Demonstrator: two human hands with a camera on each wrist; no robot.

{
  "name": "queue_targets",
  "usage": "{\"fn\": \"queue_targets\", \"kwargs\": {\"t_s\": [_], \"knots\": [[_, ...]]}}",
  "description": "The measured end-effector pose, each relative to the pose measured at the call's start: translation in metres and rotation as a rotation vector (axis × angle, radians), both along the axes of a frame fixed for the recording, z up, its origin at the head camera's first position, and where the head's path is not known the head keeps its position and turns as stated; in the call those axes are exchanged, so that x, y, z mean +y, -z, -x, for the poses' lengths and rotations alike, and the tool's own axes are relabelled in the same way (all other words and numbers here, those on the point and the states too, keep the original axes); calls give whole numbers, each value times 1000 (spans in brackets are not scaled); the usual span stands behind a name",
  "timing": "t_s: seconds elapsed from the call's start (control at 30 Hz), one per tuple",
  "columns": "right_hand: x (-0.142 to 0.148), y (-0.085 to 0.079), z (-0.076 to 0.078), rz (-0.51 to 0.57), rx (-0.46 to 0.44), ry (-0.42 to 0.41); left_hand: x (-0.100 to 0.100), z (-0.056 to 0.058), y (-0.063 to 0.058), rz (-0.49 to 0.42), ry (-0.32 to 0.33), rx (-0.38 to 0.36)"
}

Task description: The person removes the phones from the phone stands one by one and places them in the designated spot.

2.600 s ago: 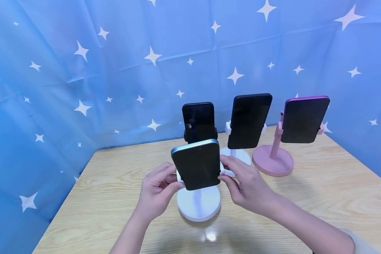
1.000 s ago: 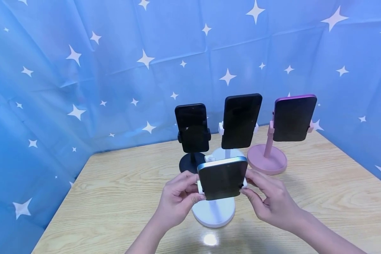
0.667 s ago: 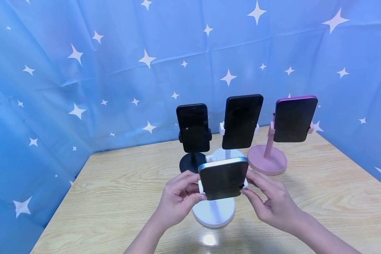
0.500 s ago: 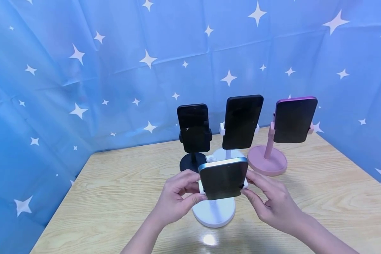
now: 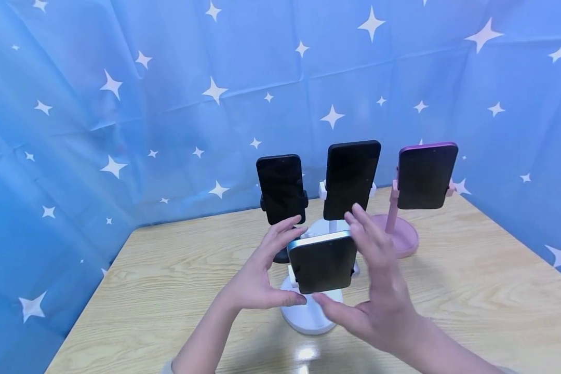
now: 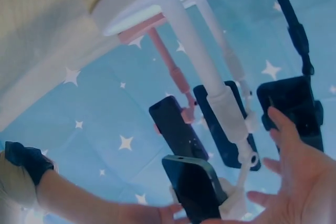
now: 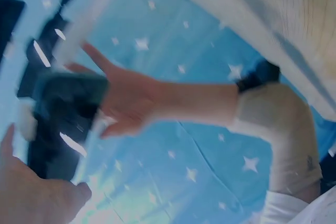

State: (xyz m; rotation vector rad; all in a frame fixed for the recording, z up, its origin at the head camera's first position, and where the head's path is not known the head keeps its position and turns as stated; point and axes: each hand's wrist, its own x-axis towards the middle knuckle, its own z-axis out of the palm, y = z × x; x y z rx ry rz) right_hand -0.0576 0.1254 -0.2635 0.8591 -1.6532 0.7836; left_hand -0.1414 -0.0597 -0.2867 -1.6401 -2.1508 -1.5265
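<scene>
A phone with a light-blue rim (image 5: 323,264) leans back in the clamp of the nearest white phone stand (image 5: 308,318). My left hand (image 5: 262,275) is at the phone's left, its fingers spread and stretched out, with no grip on the phone or clamp. On the other side my right hand (image 5: 376,280), slightly blurred, has its fingers raised and its thumb below the phone's lower edge. Whether either hand touches the phone is unclear. In the left wrist view, the same phone (image 6: 191,190) sits in its clamp beside the left hand (image 6: 299,182).
Behind stand a black phone (image 5: 280,187) on a black stand, a larger black phone (image 5: 352,179) on a white stand, and a purple-rimmed phone (image 5: 426,176) on a pink stand (image 5: 404,236). A blue star-patterned cloth (image 5: 177,104) hangs behind the wooden table (image 5: 168,280).
Both hands have let go of the clamp's sides and spread their fingers. Earlier, the phone tilted further back and the hands and stand shifted right in view; the head view also moved.
</scene>
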Motion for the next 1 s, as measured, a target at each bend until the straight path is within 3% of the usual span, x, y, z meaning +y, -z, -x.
{"fn": "queue_targets", "kwargs": {"t_s": [0.17, 0.33, 0.5, 0.73, 0.87, 1.0], "knots": [[-27, -10, 4, -19, 119, 151, 7, 16, -3, -45, 175, 101], [-40, -13, 6, -18, 122, 310, 15, 22, -5, -64, 237, 126], [-45, -14, 9, -8, 125, 409, 18, 25, -7, -85, 254, 165], [-48, -15, 10, -13, 127, 500, 20, 27, -11, -47, 200, 250], [-48, -15, 11, -18, 110, 528, 18, 29, -13, -4, 184, 237], [-48, -15, 13, -10, 104, 544, 19, 31, -14, 10, 210, 194]]}}
